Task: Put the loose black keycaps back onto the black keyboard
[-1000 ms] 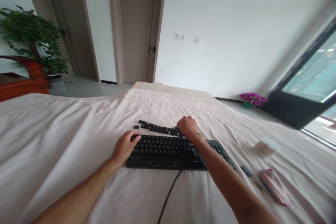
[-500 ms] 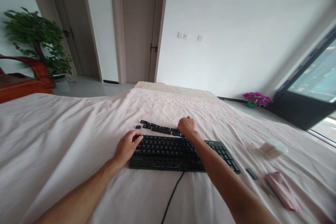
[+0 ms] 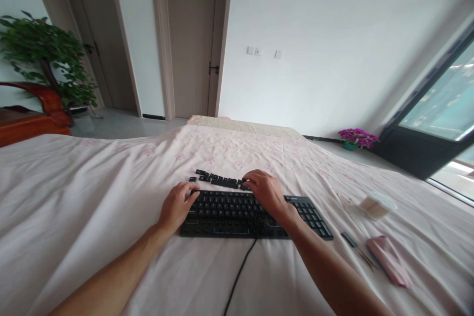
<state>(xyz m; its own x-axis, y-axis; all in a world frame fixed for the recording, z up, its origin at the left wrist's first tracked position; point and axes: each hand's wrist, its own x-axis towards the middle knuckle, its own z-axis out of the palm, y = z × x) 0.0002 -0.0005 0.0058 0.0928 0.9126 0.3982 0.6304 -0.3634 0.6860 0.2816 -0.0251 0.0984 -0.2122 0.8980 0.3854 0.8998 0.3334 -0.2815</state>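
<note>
Head view: a pale floral cloth (image 3: 111, 202) spreads beneath everything. On it, in front of the person, lies a black keyboard (image 3: 222, 211), its lower rows partly stripped of keys. The right hand (image 3: 265, 191) reaches over it, fingertips drawn narrow at the loose keycaps; whether one is pinched I cannot tell. The left hand (image 3: 176, 205) curls at its upper left corner, grip unclear. A pink bundle (image 3: 388, 261) lies to the right, a clear tub (image 3: 378, 206) beyond it. Loose keycaps (image 3: 224, 184) lie along the keyboard's far edge.
</note>
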